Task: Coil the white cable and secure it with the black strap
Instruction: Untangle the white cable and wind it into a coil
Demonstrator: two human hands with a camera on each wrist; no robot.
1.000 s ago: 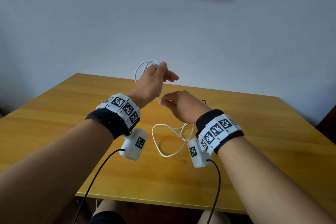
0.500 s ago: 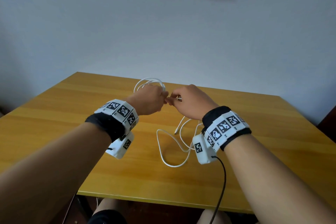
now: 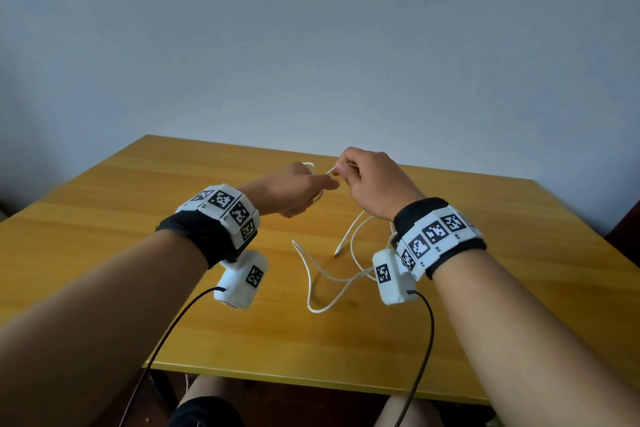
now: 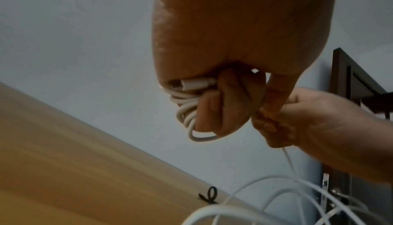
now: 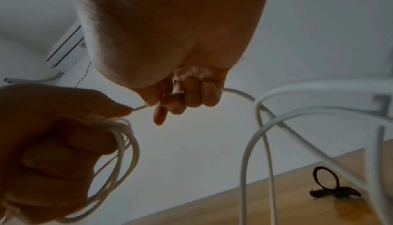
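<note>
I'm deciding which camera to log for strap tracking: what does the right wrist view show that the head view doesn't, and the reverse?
Only the right wrist view shows the black strap, lying looped on the table, and the coils under the left hand's fingers. Only the head view shows the cable's free plug end resting on the tabletop and both wristbands. Both show the left hand gripping the coiled white cable and the right hand pinching the strand.
</note>
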